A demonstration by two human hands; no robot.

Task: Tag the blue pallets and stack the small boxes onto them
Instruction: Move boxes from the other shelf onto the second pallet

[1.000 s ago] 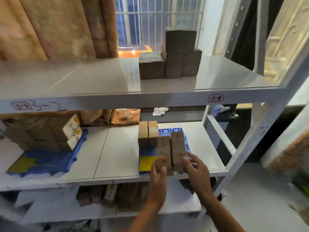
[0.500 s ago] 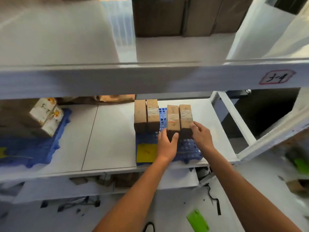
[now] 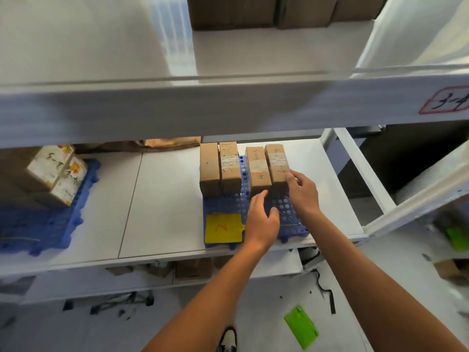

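Note:
A blue perforated pallet lies on the middle shelf with a yellow tag on its near left corner. Several small brown boxes stand on it in a row, two at the left and two at the right. My left hand hovers over the pallet just in front of the right pair, fingers relaxed. My right hand touches the near end of the rightmost box with its fingertips.
A second blue pallet at the left carries white and brown boxes. The upper shelf edge hangs close overhead, with brown boxes on it. A green card lies on the floor; a white upright stands at right.
The two right boxes moved from the shelf's front edge back onto the pallet. My left hand has come off the boxes and drawn back a little. The camera has tilted down.

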